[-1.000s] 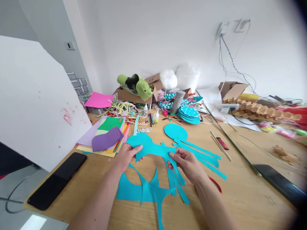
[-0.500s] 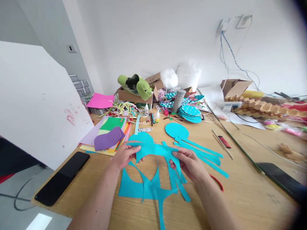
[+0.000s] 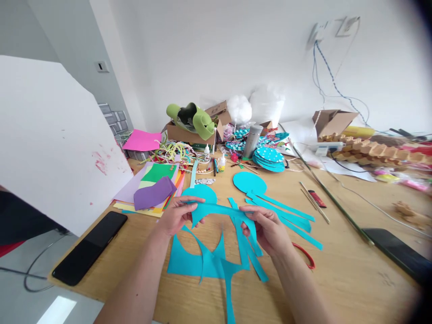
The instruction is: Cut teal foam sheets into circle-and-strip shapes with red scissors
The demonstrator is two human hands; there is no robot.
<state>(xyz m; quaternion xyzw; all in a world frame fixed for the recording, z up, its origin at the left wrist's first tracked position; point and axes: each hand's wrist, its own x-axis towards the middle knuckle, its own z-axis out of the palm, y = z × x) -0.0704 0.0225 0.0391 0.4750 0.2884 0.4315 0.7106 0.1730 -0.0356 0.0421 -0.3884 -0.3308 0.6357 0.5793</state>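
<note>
Turquoise paper fills the middle of the table [image 3: 249,297], and the person's 2 hands hold up a curved scrap [image 3: 219,209] above it, well in front of the far clutter. The left hand [image 3: 178,215] pinches the scrap's left end between thumb and fingers, and the right hand [image 3: 265,225] grips the other end just as narrowly. Below the scrap lie a cut sheet [image 3: 189,263] with sweeping curved edges and several strips [image 3: 258,265]. A disc [image 3: 204,192] sits just behind the left hand, which hides its near edge; a 2nd disc [image 3: 249,182] lies farther right, touching long strips that run toward the right forearm. Coloured sheets [image 3: 153,193] are stacked at left, near a black phone [image 3: 90,247]. Behind stand 2 small bottles, the white bottle [image 3: 206,152] and the yellow bottle [image 3: 222,163], and a grey flask [image 3: 252,141]. Markings on the yellow bottle and the red packet [image 3: 317,199] are too small to read. The right forearm partly covers a red loop [image 3: 305,255], and dark blur cuts off the black object [image 3: 394,252] at the right edge.
</note>
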